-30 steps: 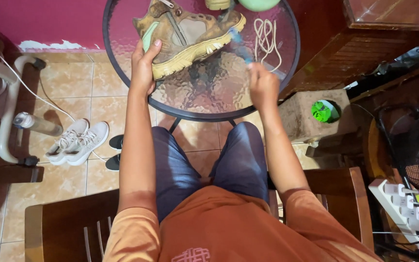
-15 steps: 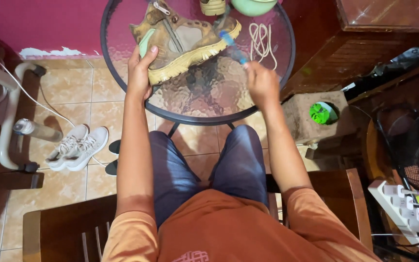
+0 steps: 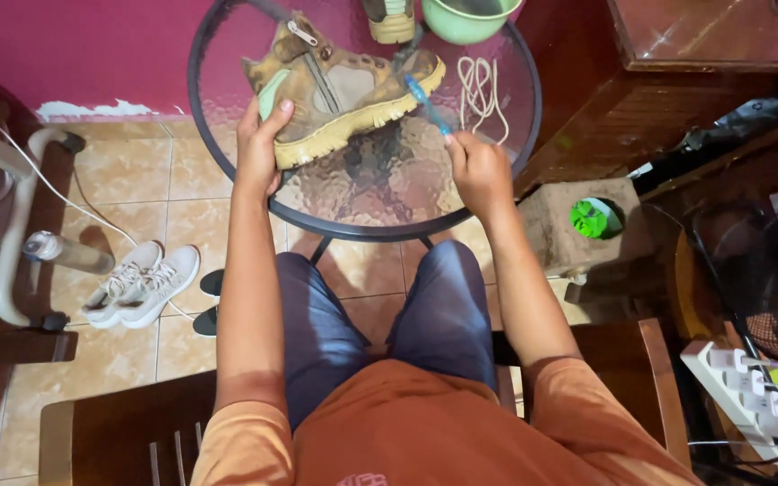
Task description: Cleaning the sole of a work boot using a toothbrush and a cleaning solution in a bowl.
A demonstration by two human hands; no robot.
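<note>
The tan boot (image 3: 339, 90) lies on its side on the round glass bench (image 3: 362, 193), with the pale yellow sole turned toward the person. The left hand (image 3: 258, 144) grips the heel end, fingers curled around the back and thumb on the upper, so it is closed on the boot. The right hand (image 3: 479, 171) is closed in a fist around the handle of a blue brush (image 3: 427, 101), whose head now touches the toe end at the edge of the sole.

Compared with one second ago, the brush has moved up from the open glass to the toe, and the boot lies a little more toward the middle of the bench. I judge that the scrubbing of the toe edge is in progress.

Behind the toe, a loose white lace (image 3: 481, 90) lies on the glass, near a green bowl (image 3: 465, 16) and a second shoe (image 3: 391, 18) at the far rim. There are few packages: a small green round thing (image 3: 594, 218) sits on a stone block at the right, and a white power strip (image 3: 747, 382) lies lower right. A pair of white sneakers (image 3: 141, 283) and a clear bottle (image 3: 69, 252) are on the tiled floor at the left.
</note>
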